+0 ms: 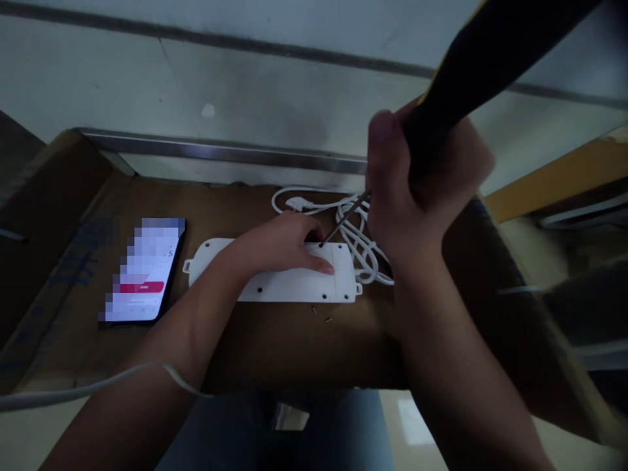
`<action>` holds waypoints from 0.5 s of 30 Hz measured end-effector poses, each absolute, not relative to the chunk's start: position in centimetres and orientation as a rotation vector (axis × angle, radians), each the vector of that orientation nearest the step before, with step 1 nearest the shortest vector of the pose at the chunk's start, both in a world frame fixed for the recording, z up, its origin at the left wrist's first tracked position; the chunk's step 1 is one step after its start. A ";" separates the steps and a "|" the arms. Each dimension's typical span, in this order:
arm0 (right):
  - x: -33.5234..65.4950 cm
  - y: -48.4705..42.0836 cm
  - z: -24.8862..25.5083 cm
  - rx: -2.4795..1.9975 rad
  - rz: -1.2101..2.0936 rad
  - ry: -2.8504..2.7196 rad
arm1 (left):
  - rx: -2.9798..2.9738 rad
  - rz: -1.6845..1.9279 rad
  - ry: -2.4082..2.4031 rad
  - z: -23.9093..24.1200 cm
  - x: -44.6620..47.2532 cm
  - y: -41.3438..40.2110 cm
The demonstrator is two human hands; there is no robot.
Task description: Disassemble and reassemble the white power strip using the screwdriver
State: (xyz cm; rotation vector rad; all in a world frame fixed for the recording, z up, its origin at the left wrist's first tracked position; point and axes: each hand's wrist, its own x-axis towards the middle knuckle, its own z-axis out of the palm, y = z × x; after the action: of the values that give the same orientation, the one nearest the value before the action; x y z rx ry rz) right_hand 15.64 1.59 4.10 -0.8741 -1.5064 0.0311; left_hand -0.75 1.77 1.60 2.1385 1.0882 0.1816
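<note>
A white power strip (294, 284) lies face down on brown cardboard (275, 340), its screw holes showing. My left hand (282, 245) rests flat on its back, fingers pressing it down. My right hand (417, 190) is wrapped round the black and yellow handle of a screwdriver (471, 59). The thin shaft (343, 222) slants down to a screw hole at the strip's far edge, just beside my left fingers. Two small loose screws (321, 315) lie on the cardboard in front of the strip.
The strip's white cable (358, 242) is coiled behind it to the right. A phone (147, 275) with a lit screen lies to the left. A metal rail (220, 150) runs along the back. Another white cord (73, 391) crosses my left forearm.
</note>
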 end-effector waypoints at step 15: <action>15.6 1.8 4.0 -0.837 0.045 -1.463 | 2.135 0.141 1.114 1.6 -0.7 1.9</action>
State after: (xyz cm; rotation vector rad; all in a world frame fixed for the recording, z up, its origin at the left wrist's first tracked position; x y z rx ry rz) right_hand 15.61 1.85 3.96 -0.8367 -1.4631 0.0449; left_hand -0.69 1.87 1.60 2.1348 1.1138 0.1412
